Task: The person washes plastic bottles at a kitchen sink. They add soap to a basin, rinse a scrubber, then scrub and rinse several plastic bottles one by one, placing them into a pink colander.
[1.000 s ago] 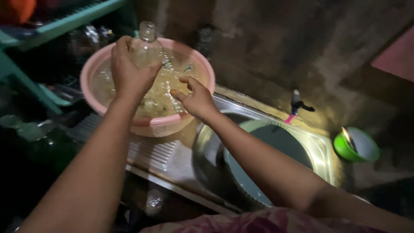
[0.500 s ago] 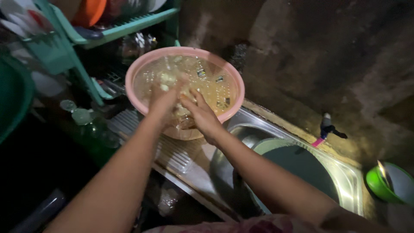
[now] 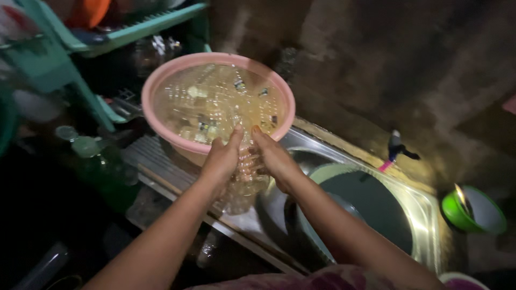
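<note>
A clear ribbed plastic bottle (image 3: pixel 246 177) is held upright between both hands, above the steel sink's draining board. My left hand (image 3: pixel 221 158) presses its left side and my right hand (image 3: pixel 275 157) its right side. Just beyond my fingertips stands a pink round basin (image 3: pixel 161 80) full of several clear plastic bottles in water. The bottle's lower end hangs over the near rim of the basin.
A steel sink (image 3: pixel 424 209) with a dark round pan in it lies to the right. A tap (image 3: pixel 396 145) stands behind the sink and a green bowl (image 3: pixel 473 212) sits far right. A teal rack (image 3: pixel 80 40) rises at left, with glass jars (image 3: pixel 80 145) below.
Both hands have come back from inside the basin toward me, now holding a bottle between them over the draining board. The view has shifted.
</note>
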